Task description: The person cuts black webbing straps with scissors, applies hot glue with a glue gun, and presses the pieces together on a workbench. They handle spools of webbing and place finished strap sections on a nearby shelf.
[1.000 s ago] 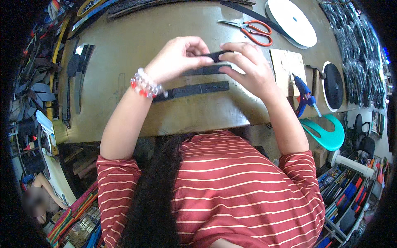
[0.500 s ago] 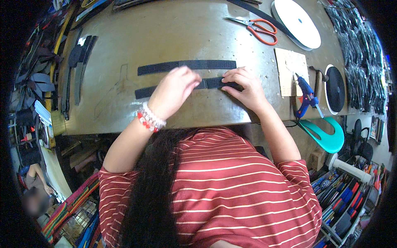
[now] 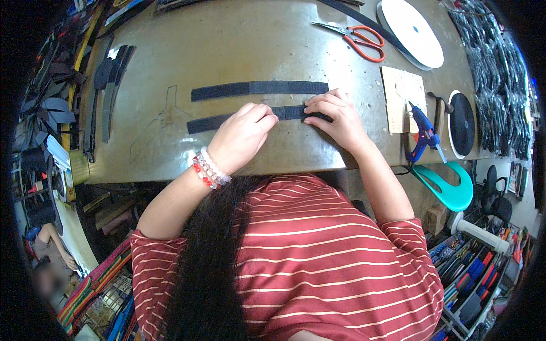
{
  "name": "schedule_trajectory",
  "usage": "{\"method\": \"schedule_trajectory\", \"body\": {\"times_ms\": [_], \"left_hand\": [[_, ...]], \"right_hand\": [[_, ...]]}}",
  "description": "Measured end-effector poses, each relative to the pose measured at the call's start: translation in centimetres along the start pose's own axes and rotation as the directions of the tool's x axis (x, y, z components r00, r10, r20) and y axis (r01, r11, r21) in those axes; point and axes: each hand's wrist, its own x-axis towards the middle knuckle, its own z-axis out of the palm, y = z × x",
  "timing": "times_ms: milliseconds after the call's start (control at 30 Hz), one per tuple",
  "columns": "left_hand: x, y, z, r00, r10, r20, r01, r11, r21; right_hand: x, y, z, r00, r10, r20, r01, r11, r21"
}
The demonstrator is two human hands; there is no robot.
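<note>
two flat, dark fabric strips lie on the smooth, glossy, brownish counter (image 3: 227,54), one beyond the other and well apart from its edge. the nearer strip (image 3: 207,123) is a long, narrow band with a matte, slightly fuzzy face; its long axis runs left to right, the right end tipped a little away from the person. the farther strip (image 3: 268,87) lies nearly parallel, with straight-cut ends and cross lines parting it into sections, the rightmost rougher in grain.

the left hand (image 3: 242,136) is at the nearer strip's middle, its fingertips pressed together; whether the fabric is caught between them cannot be told. the right hand (image 3: 338,120) has its fingers curled and its thumb opposite, pinching the same strip near its right end. a bracelet of clear and red beads (image 3: 209,170) rings the left wrist.

beyond the right hand lie scissors (image 3: 364,42) with red looped handles and pointed metal blades, a round white reel (image 3: 410,34), a pale flat board (image 3: 401,94) and a blue glue gun (image 3: 422,128).
</note>
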Motion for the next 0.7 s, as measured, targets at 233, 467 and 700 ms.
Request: {"method": "schedule_trajectory", "body": {"times_ms": [233, 467, 700], "left_hand": [[1.4, 0.2, 0.2, 0.997, 0.056, 0.055, -0.063, 0.988, 0.142], [3.3, -1.0, 2.1, 0.970, 0.231, -0.072, -0.223, 0.969, 0.106], [3.1, -0.8, 1.1, 0.984, 0.176, -0.017, -0.173, 0.979, 0.107]], "right_hand": [[0.3, -0.4, -0.6, 0.999, 0.001, 0.044, 0.000, 1.000, -0.011], [-0.9, 0.6, -0.4, 0.998, -0.057, -0.005, 0.057, 0.998, 0.042], [-1.5, 0.2, -1.8, 0.988, -0.102, 0.112, 0.108, 0.993, -0.044]]}}
